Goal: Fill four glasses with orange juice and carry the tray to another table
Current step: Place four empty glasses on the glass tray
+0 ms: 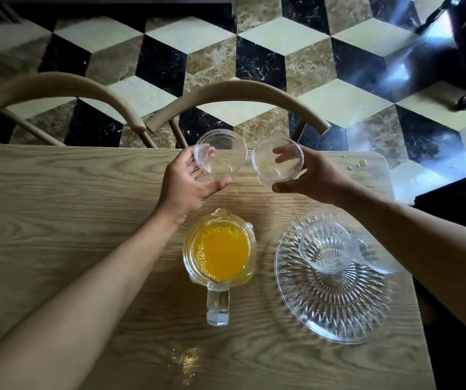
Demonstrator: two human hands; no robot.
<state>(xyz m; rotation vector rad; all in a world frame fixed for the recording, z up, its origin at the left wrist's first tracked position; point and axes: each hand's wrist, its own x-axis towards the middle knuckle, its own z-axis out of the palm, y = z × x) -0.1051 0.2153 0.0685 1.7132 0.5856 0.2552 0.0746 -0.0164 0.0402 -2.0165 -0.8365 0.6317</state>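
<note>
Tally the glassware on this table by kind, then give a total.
Glasses: 4, namely one in the left hand, one in the right hand, one on the tray, one beside it, partly hidden by the right arm
Juice pitcher: 1
Glass tray: 1
Total: 6

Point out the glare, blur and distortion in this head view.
Head view: strong glare on the floor upper right; a glint on the table near the jug; motion blur on the tray; wide-angle bending at the edges.
</note>
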